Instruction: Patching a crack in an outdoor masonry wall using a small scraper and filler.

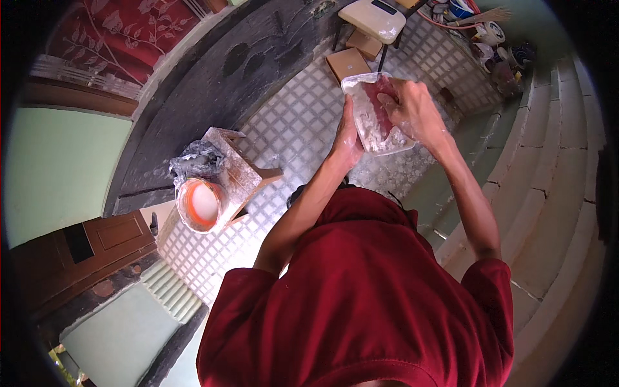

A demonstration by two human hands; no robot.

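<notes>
My left hand (348,137) grips the near left side of a clear plastic tub (365,126), its fingers along the outer wall. White paste or powder coats the inside of the tub. Over its right side, my right hand (418,113) is closed round a flat dark red scraper (376,103), whose blade lies tilted inside the tub against the white stuff. White smears show on both hands. My right fingers partly hide the scraper's upper end.
A white-spattered wooden bench (240,171) stands at the left, with a dark plastic bag (198,160) and an orange-rimmed bucket (202,205). Ahead are a chair (374,20) and cardboard boxes (348,64). Pale block courses (538,168) run along the right; clutter (506,55) fills the far right corner.
</notes>
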